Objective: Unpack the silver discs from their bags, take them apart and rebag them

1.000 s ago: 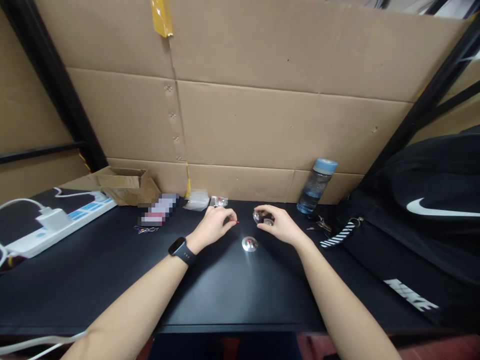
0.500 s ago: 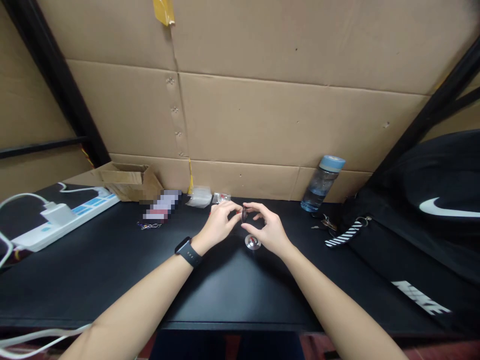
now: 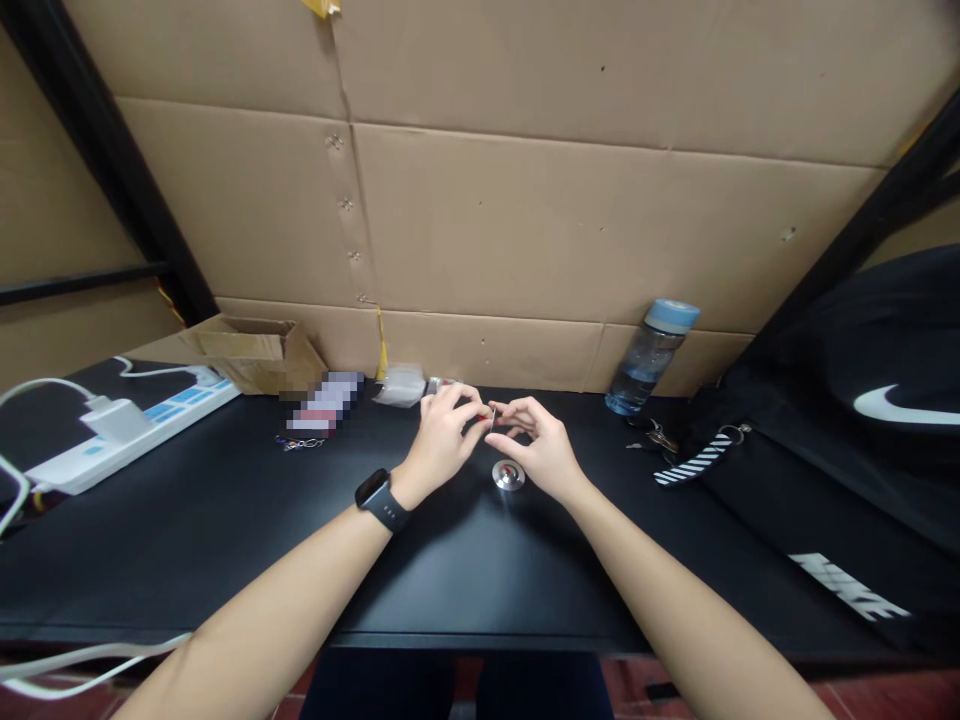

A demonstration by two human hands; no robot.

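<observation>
Above the middle of the black desk (image 3: 225,520), the left hand (image 3: 442,440) and right hand (image 3: 541,452) meet, fingertips pinched together on a tiny red-tipped pin (image 3: 489,418) held between them. A small silver metal disc (image 3: 508,475) lies on the desk just below the right hand, and a blue-capped water bottle (image 3: 651,358) stands far right.

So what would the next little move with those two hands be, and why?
Probably easing the fingertips closer together: the left hand and right hand pinch a small, thin piece between them, above the shiny metal disc on the black table.

Single head-worn view, forward and down, close over black desk (image 3: 225,540).
</observation>
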